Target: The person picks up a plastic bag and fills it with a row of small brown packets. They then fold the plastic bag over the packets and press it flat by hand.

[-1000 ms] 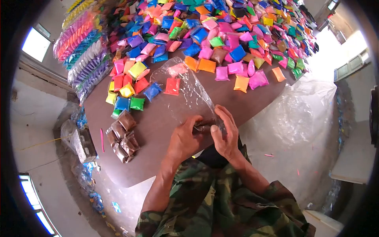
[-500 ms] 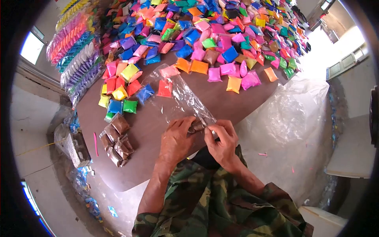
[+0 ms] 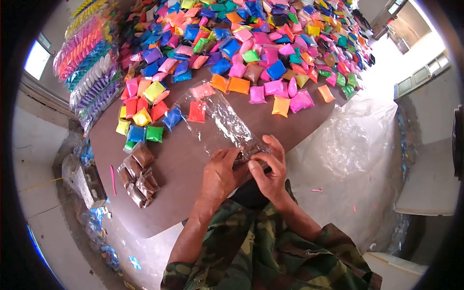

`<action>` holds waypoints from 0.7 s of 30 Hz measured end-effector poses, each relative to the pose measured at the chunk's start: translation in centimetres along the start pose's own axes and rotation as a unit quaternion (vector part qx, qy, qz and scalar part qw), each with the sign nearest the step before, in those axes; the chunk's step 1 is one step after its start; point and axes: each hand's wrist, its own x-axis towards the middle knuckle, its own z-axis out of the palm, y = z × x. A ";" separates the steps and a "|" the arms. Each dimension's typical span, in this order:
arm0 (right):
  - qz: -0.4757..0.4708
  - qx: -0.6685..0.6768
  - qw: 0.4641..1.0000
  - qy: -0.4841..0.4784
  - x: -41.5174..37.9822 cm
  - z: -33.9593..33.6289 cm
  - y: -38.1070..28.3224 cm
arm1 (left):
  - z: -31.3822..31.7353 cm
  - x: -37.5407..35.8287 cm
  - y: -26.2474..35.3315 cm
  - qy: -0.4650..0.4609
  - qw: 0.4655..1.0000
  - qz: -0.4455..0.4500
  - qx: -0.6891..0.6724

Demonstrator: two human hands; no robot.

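Observation:
A long clear plastic bag [image 3: 226,118] stretches from my hands away across the brown table. At its near end, a dark brown packet [image 3: 249,149] shows through the film, partly hidden by my fingers. My left hand [image 3: 218,175] is closed on the left side of this end, fingers curled over the film. On the right side, my right hand [image 3: 271,173] pinches the bag's end with its thumb close to the packet, the index finger raised. The bag's far end overlaps a red packet [image 3: 196,111] and a pink packet [image 3: 203,91].
Several brown packets [image 3: 140,174] lie grouped at the left of the table [image 3: 179,164], beside a thin pink strip [image 3: 113,180]. A large heap of colourful packets [image 3: 251,43] covers the back. Strips of packets [image 3: 87,58] stand at left; clear plastic sheeting [image 3: 355,135] lies at right.
My right index finger has lifted and spread away from the bag's end. The bag now lies wider and flatter between my hands. The whole view has shifted slightly.

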 end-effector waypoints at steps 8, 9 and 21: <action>0.165 0.065 0.983 -0.055 1.4 -1.9 1.8 | 1.4 0.5 0.0 -0.024 0.996 -0.036 -0.075; 0.146 0.048 0.986 -0.064 1.8 -2.0 1.7 | 1.3 0.6 0.1 -0.032 0.995 -0.041 -0.081; 0.142 0.042 0.984 -0.097 2.1 -1.4 0.6 | -0.5 1.4 0.1 -0.112 0.975 -0.072 -0.181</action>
